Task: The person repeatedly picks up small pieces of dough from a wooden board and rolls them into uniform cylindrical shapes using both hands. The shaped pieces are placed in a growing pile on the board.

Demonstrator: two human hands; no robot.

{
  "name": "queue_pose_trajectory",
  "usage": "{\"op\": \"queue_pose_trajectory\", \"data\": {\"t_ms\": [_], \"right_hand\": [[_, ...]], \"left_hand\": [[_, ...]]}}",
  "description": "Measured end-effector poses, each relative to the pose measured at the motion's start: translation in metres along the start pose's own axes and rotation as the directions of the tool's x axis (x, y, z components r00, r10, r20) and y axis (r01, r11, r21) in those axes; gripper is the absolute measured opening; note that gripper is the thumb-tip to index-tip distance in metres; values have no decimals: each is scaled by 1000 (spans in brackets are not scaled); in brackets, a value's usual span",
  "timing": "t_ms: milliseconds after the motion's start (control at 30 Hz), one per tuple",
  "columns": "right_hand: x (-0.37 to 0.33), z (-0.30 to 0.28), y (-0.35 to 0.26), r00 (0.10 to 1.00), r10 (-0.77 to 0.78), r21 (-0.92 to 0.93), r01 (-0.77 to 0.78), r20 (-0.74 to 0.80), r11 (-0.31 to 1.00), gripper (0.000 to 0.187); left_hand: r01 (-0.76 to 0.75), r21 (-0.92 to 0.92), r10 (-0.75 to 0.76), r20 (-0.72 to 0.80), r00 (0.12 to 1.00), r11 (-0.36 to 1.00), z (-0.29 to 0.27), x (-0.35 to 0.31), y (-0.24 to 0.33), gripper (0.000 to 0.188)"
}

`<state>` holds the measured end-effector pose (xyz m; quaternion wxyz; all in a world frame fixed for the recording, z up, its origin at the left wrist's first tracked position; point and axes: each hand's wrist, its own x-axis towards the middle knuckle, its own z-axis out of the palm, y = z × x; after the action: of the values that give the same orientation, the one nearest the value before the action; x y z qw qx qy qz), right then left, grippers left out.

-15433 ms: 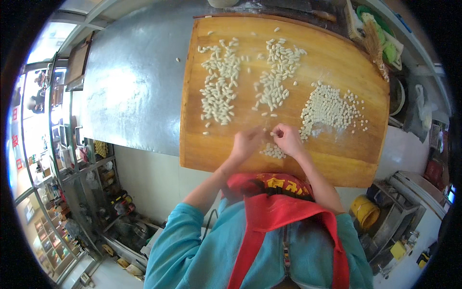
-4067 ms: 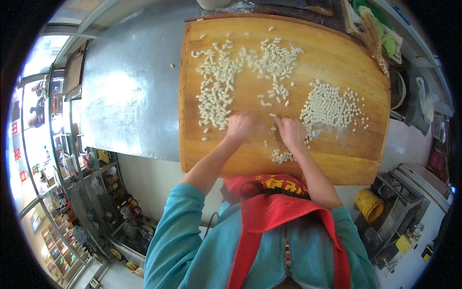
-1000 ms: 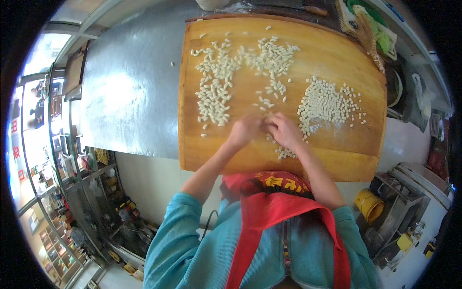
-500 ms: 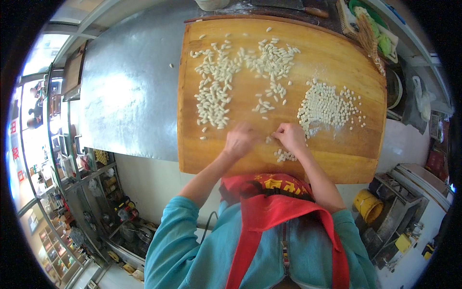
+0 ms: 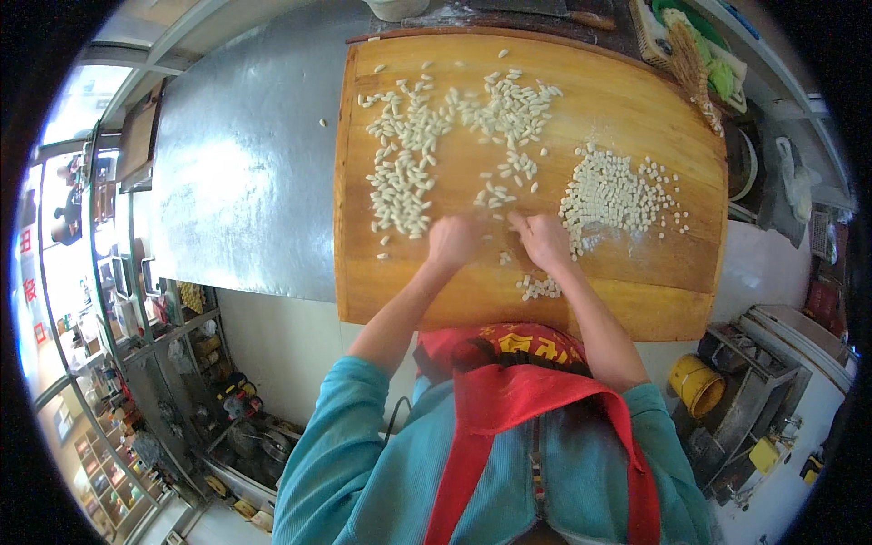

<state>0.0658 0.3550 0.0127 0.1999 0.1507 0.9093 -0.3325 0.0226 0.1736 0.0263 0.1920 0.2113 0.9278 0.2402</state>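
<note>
Over the near part of a wooden board [image 5: 636,295], both hands work close together. My left hand [image 5: 454,243] is smeared by motion at the fingers, so its grip does not show. Beside it, my right hand [image 5: 545,242] is closed with thumb and forefinger pressed together; whatever is between them is too small to make out. Just beyond lie a few oblong pale dough pieces [image 5: 495,196]. More oblong pieces form a band at the left [image 5: 400,202] and a cluster farther back [image 5: 513,107]. Small dough cubes [image 5: 613,195] spread at the right, and another little group of cubes [image 5: 540,289] sits below my right hand.
A metal tabletop [image 5: 245,173] extends left of the board, with one stray dough piece [image 5: 322,122] on it. Along the back edge lie a wooden-handled blade [image 5: 581,18] and a white container [image 5: 398,9]. A basket with greens [image 5: 722,77] and a straw brush [image 5: 692,68] stand back right.
Both hands have moved slightly away from my body, toward the loose oblong pieces. My left hand has also shifted a little to the right. The whole view has shifted slightly.
</note>
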Motion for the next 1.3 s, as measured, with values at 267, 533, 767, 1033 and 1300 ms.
{"op": "queue_pose_trajectory", "data": {"t_ms": [267, 533, 767, 1033, 1300], "right_hand": [[-33, 16, 2, 920, -390, -80, 387, -36, 919, 27], [-39, 20, 19, 971, -235, -148, 240, 53, 959, 19], [-41, 6, 12, 969, -219, -133, 234, 116, 963, 24], [-39, 23, 26, 967, -254, -147, 256, 30, 956, 22], [-43, 29, 28, 957, -280, -130, 268, -78, 955, 17]], "left_hand": [[-269, -188, 239, -168, 956, 945, 42, -36, 1, 44], [-277, -101, 260, -152, 953, 956, 38, -39, -13, 21], [-83, -11, 82, -75, 994, 996, 30, -15, -23, 27], [38, 126, -19, -147, 989, 991, 29, 9, -12, 35], [-313, -305, 249, -232, 940, 899, 44, -14, -11, 17]]}}
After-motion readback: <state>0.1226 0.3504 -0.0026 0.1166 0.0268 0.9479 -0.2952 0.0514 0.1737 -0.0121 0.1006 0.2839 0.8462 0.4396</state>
